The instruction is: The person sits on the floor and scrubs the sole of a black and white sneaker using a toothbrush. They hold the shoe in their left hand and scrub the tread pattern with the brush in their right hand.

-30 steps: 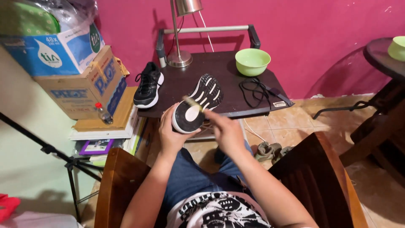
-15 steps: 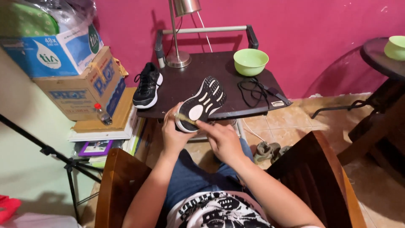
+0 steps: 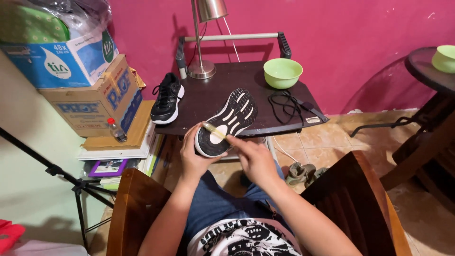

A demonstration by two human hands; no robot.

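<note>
I see a dark table [image 3: 208, 102] against the pink wall, carrying a lamp base [image 3: 201, 71], a green bowl [image 3: 283, 72], a loose black lace [image 3: 284, 102] and one upright black shoe [image 3: 167, 98]. The second shoe [image 3: 225, 123] is held sole-up over the table's front edge, its heel cupped in the left hand [image 3: 192, 159], fingers clamped round it. The right hand [image 3: 253, 159] grips a small brush [image 3: 214, 130], bristles touching the sole. I judge scrubbing is underway; next strokes call for steady support and pressure along the tread grooves.
</note>
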